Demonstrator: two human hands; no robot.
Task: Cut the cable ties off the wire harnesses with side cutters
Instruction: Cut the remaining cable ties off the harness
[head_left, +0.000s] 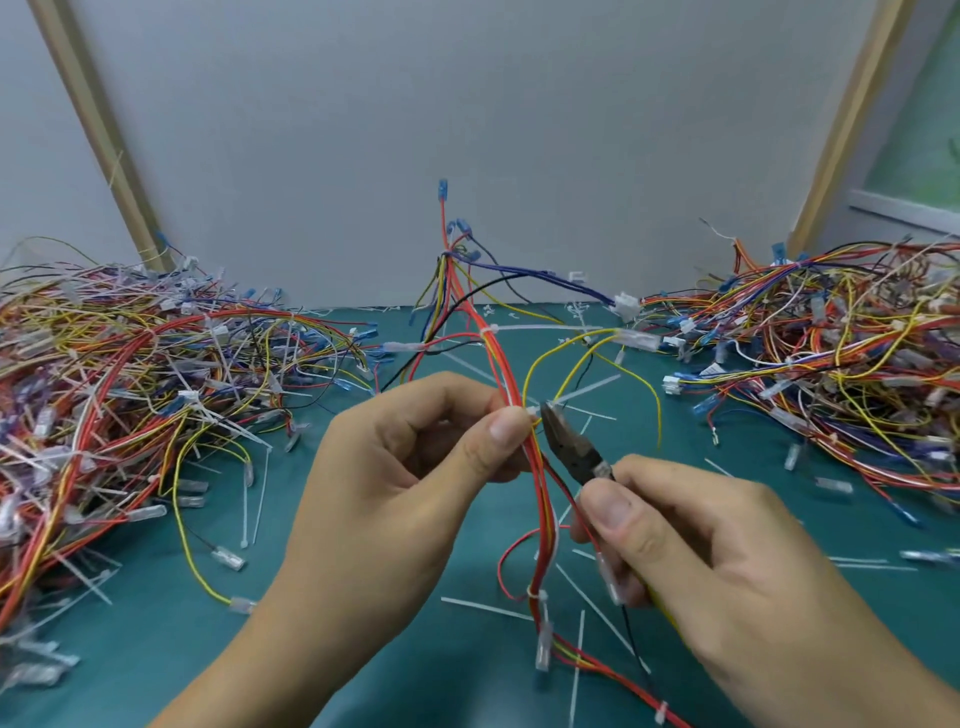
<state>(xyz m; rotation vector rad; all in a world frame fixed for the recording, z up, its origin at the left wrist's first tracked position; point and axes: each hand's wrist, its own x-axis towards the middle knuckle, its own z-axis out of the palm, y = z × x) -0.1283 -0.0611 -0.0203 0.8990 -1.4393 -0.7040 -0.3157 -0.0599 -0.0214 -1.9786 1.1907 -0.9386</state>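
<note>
Side cutters (571, 448) sat at the cable tie (534, 411), frame centre.
Your left hand (395, 467) pinched the harness (500, 358) beside it; your right hand (701, 545) gripped the cutters. You needed to bite plastic only.

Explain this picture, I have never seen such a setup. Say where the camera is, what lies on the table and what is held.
There is no machine: one camera worn on a person's head looks down at two bare hands. The left hand pinches a harness of red, yellow and orange wires. The right hand holds dark metal side cutters, tips at a white plastic cable tie on that harness. On the green table mat lie two piles of coloured harnesses, left and right, and loose white tie strips.
</note>
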